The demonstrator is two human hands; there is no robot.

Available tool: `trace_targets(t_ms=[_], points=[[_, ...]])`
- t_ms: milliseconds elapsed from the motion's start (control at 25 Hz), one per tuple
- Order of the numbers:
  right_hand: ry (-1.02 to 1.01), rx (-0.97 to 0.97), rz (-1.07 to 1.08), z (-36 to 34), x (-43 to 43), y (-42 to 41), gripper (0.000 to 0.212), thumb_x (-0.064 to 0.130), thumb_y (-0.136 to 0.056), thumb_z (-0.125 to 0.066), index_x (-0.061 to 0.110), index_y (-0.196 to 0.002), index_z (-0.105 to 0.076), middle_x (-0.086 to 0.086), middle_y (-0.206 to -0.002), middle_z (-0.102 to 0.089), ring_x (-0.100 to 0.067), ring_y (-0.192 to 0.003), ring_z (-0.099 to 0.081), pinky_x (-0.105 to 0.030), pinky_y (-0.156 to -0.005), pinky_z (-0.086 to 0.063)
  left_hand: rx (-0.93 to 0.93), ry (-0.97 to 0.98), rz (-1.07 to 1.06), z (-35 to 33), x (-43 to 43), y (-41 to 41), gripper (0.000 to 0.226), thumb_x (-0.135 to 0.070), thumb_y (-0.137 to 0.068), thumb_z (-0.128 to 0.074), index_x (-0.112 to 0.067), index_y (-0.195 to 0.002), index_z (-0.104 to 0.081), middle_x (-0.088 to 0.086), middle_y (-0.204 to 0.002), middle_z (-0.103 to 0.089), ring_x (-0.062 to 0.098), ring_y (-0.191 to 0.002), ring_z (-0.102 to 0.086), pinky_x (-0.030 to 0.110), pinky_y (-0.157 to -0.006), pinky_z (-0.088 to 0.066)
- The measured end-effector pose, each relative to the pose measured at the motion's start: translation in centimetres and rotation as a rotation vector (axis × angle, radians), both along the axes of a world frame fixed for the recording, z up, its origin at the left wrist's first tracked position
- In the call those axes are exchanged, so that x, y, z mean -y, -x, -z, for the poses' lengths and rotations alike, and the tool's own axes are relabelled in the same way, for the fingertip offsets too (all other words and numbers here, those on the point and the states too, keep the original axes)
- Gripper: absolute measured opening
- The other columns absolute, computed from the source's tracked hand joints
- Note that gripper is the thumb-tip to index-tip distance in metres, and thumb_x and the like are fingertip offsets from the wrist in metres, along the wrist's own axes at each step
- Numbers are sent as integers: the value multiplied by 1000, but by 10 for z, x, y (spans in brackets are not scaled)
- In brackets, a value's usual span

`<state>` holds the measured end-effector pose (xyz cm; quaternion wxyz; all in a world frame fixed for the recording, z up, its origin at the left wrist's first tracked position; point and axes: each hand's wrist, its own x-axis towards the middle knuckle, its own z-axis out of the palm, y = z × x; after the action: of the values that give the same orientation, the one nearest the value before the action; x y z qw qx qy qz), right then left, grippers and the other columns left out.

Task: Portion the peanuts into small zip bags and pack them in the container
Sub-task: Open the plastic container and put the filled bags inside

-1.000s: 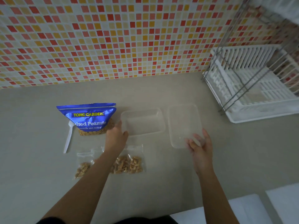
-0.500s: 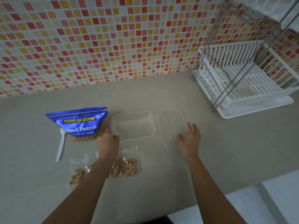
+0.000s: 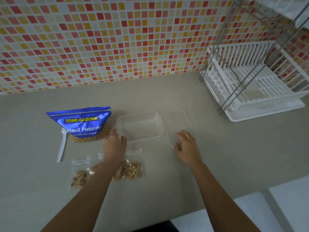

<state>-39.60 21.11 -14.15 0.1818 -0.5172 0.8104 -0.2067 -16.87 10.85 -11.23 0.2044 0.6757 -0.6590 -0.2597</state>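
Your left hand open, empty, fingertips touching container near corner; right hand open, resting on lid. Filled zip bags just behind left wrist, long axis left-right. Left nearer: grab with it.

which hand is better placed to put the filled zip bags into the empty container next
Left, probably. The left hand sits at the container's near-left corner, with its forearm right over the peanut bags. The right hand rests farther off, on the clear lid.
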Motion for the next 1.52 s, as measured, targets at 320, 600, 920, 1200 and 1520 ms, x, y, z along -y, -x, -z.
trace_targets(t_ms=[320, 600, 920, 1200, 1520], points=[[195, 40, -448, -11, -32, -114, 38, 23, -90, -38, 13, -120, -58, -8, -129, -57, -22, -118, -52, -21, -103, -30, 93, 237, 376, -4, -64, -71, 40, -17, -82, -41, 0, -109, -64, 20, -108, -67, 34, -96, -65, 28, -89, -41], [65, -17, -660, 14, -21, -147, 41, 12, -81, -55, 8, -122, -58, -9, -127, -60, -28, -115, -57, -22, -106, -28, 370, 349, 560, 29, -87, -99, 28, -15, -81, -48, -5, -97, -68, 14, -97, -69, 31, -87, -64, 35, -93, -39], [77, 5, -505, -5, -50, -98, 44, 23, -87, -37, 10, -126, -54, -8, -131, -55, -25, -123, -48, -18, -107, -22, 253, 330, 556, 35, -107, -51, 30, -15, -81, -46, -5, -102, -65, 13, -100, -67, 31, -89, -64, 37, -97, -36], [-117, 208, 28, -15, -56, -110, 51, 31, -85, -61, 8, -126, -42, -15, -119, -47, -31, -110, -46, -33, -91, -37, 168, -73, 91, 18, -102, -40, 39, -37, -81, -65, 0, -93, -61, 21, -96, -54, 38, -91, -49, 43, -85, -40], [-43, 328, 9, -11, -46, -117, 47, 19, -77, -72, 19, -119, -51, -2, -99, -44, -18, -86, -48, -29, -84, -43, -73, -161, 57, 1, -95, -9, 25, -24, -81, -64, -9, -94, -49, 9, -82, -60, 30, -83, -56, 35, -70, -43]])
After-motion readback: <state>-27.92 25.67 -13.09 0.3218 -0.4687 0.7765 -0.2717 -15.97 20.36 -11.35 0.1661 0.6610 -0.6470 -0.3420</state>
